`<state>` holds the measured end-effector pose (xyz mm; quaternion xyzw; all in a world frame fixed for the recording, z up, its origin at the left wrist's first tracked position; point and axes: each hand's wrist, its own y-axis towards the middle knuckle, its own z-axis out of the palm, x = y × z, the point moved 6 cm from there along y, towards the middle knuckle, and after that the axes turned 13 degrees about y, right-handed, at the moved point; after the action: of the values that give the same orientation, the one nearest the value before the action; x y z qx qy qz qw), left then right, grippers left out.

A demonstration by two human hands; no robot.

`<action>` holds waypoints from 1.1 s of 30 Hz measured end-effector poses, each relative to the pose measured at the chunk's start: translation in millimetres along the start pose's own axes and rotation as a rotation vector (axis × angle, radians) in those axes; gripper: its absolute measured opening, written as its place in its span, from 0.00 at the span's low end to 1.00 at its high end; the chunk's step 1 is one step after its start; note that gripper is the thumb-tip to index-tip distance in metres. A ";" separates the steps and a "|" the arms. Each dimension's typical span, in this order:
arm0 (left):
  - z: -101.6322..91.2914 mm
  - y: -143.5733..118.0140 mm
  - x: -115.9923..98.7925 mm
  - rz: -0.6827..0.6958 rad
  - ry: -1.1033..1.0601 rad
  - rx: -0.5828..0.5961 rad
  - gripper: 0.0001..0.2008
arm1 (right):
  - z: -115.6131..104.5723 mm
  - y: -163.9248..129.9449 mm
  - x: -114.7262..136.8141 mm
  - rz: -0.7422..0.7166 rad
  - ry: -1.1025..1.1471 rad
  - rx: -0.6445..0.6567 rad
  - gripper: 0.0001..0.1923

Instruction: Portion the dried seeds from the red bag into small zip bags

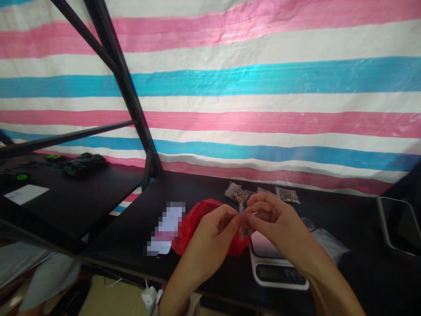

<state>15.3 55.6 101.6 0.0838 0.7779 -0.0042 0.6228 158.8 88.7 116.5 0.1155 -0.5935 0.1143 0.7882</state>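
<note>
Between my two hands is a small clear plastic bag [242, 228], pinched near its top. My left hand [219, 226] grips the bag's left side with thumb and forefinger. From the other side my right hand [269, 215] pinches it with bent fingers. What lies inside the bag is mostly hidden. A red plastic bag [194, 224] sits behind my left hand. Under my right hand stands a white kitchen scale [279, 276], its plate partly covered. Small filled bags [237, 193] with brown bits lie at the back, along with another filled bag [287, 195].
Clear plastic bags [329, 243] and a small round clear dish [308, 224] lie right of the scale. A phone-like device [399, 226] is at the far right. A blurred-out paper [167, 230] lies left. A black metal frame [131, 92] rises between two black tables.
</note>
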 end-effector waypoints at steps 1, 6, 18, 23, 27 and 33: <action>-0.1 -0.4 0.2 0.000 0.001 -0.004 0.11 | 1.1 0.1 1.6 -0.013 -0.027 -0.012 0.17; -5.0 -1.0 3.8 -0.016 -0.051 -0.084 0.12 | 13.2 -1.6 4.6 -0.025 -0.105 0.018 0.19; -18.0 -0.9 13.4 -0.034 -0.087 -0.018 0.17 | 25.8 12.0 -13.0 0.028 -0.048 0.112 0.18; -14.0 -0.7 13.1 -0.018 -0.004 -0.031 0.12 | 29.6 14.9 -17.1 0.021 -0.029 0.076 0.19; -19.4 -2.6 11.7 -0.043 0.190 -0.198 0.10 | 23.8 15.4 -12.1 -0.044 -0.043 -0.039 0.23; -40.3 -8.1 -2.6 -0.019 0.400 -0.330 0.07 | 16.6 14.4 -1.5 -0.203 -0.199 -0.071 0.19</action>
<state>-24.2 51.8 112.3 -0.0270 0.8764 0.1336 0.4618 138.7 97.0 120.2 0.1575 -0.6579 0.0010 0.7365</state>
